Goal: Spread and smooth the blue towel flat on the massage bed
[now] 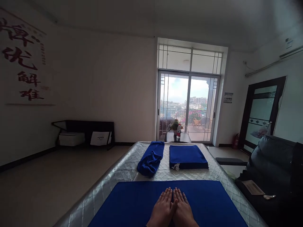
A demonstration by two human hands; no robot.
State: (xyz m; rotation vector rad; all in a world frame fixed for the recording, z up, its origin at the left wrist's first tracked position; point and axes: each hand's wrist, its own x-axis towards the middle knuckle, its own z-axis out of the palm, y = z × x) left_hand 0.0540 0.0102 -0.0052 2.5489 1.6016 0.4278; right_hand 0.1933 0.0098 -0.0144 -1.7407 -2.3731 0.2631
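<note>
A blue cloth (132, 201) lies spread flat across the near part of the silvery quilted table cover (127, 167). My left hand (163, 205) rests palm down on this cloth, fingers stretched out. Right beside it, my right hand (181, 206) lies flat too, and the two hands touch near the thumbs. Farther back on the left is a crumpled blue cloth (151, 159). To its right sits a neat stack of folded blue cloths (188, 155), with white tags showing at its front edge.
Beyond the table's far end, a small dark table (170, 137) holds a potted plant (175, 125) and a bottle (178, 131). A black armchair (270, 167) stands close on the right. At the left wall is a low black bench (87, 126) with white boxes.
</note>
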